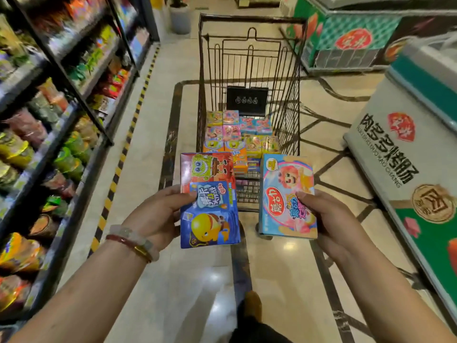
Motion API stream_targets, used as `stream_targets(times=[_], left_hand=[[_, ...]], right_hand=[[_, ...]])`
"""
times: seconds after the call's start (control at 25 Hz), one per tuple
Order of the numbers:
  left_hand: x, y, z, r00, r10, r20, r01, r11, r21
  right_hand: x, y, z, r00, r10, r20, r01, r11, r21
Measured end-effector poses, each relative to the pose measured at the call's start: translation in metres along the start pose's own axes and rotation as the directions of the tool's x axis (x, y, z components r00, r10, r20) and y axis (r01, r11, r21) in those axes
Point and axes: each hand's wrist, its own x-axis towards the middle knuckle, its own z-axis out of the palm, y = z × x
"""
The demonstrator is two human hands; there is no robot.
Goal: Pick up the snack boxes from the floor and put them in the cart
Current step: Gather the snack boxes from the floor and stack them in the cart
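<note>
Polished marble floor (153,100) ran down a shop aisle, with stocked snack shelves (61,100) along the left and chest freezers (405,149) along the right. A wire shopping cart (249,78) stood straight ahead on the floor, its basket already holding rows of small snack boxes (237,137) in pink, orange, yellow and blue, packed close together.

The left hand (160,214) was raised in front of the cart's near end. Its grip was clamped on two boxes held together: a blue box (210,219) with a yellow cartoon figure in front, overlapping a red box (210,167) with a square yellow cartoon character behind. The thumb lay across the blue box's face. Bracelets (131,241) sat on that wrist.

The right hand (329,219) held a light blue and pink box (286,196) upright, thumb pressed on its front. The two hands' loads were near each other but apart.
</note>
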Motion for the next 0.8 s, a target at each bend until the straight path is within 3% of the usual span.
stream_targets(times=[0.28, 0.48, 0.8], left_hand=[[0.106, 0.061, 0.048, 0.999, -0.019, 0.050, 0.019, 1.000, 0.000], [0.168, 0.104, 0.048, 0.995, -0.042, 0.092, 0.046, 0.998, -0.034], [0.288, 0.176, 0.040, 0.994, -0.025, 0.109, 0.026, 1.000, -0.011]], right_hand=[[0.106, -0.071, -0.014, 1.000, -0.013, -0.020, 0.012, 0.999, -0.030], [0.175, -0.091, 0.000, 0.998, 0.032, -0.046, -0.034, 0.999, -0.035], [0.274, -0.116, 0.041, 0.987, -0.006, -0.161, 0.010, 1.000, 0.021]])
